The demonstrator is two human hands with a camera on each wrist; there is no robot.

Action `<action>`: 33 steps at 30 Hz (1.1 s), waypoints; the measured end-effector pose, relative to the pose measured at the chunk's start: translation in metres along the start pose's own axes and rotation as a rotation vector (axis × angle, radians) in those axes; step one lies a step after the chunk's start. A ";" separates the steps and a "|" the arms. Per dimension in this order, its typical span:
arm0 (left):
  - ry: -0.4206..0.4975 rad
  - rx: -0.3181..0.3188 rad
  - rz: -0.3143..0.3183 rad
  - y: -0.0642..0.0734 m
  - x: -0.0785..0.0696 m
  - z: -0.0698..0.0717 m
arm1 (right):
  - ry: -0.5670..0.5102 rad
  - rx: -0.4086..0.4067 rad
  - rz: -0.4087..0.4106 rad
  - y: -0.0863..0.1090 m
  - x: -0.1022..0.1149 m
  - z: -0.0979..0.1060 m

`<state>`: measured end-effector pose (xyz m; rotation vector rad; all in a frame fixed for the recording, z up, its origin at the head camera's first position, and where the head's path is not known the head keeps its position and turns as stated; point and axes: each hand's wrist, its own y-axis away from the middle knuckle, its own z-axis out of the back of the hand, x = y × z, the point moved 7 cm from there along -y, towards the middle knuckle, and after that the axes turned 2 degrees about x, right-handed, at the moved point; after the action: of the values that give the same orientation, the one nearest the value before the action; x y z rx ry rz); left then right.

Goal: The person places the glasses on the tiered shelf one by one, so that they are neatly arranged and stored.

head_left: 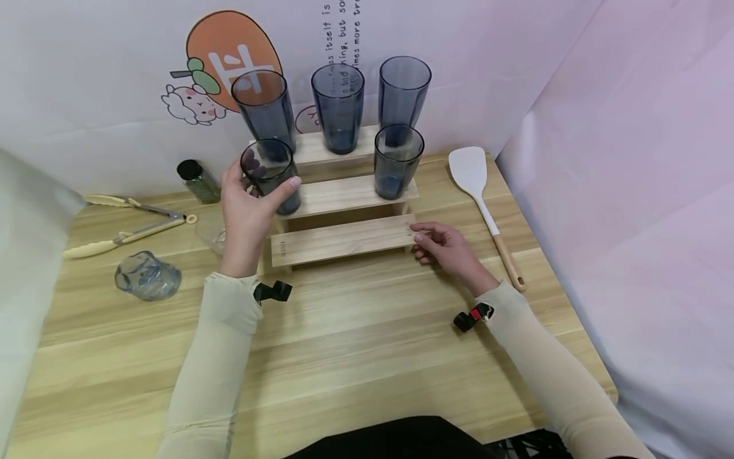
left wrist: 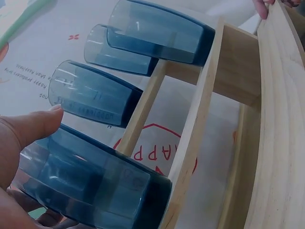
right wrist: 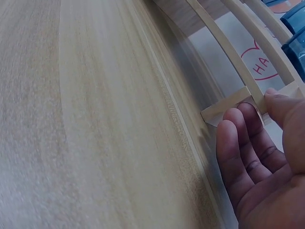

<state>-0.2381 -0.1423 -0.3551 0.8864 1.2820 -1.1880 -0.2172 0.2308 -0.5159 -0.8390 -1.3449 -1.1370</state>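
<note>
A three-step wooden rack (head_left: 344, 241) stands against the back of the table. My left hand (head_left: 248, 213) grips a short blue-grey glass (left wrist: 112, 183) at the left end of the middle step, thumb on the near side and fingers round the far side. In the left wrist view its base is right at the step's edge. At the right end of the front step, my right hand (head_left: 450, 248) pinches the board, with the thumb on top and fingers curled beneath. Another short glass (head_left: 394, 167) sits on the middle step's right end.
Tall blue-grey glasses (head_left: 338, 115) line the top step. Left of the rack are a black-lidded jar (head_left: 202, 183), tongs (head_left: 146, 234), a wavy glass cup (head_left: 150, 278) and a clear glass (head_left: 215, 241) partly behind my left wrist. A white spatula (head_left: 478, 191) lies at right.
</note>
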 end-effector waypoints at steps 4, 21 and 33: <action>-0.026 0.005 0.001 0.000 0.000 -0.001 | -0.007 0.001 -0.001 -0.001 -0.001 0.000; -0.082 -0.197 -0.045 0.030 0.066 0.085 | 0.012 -0.010 -0.006 0.001 0.003 0.001; -0.064 -0.161 0.227 0.029 0.130 0.106 | 0.009 0.000 -0.003 0.001 0.005 -0.002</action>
<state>-0.1988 -0.2584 -0.4734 0.8436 1.1738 -0.9151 -0.2161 0.2286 -0.5113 -0.8317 -1.3390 -1.1422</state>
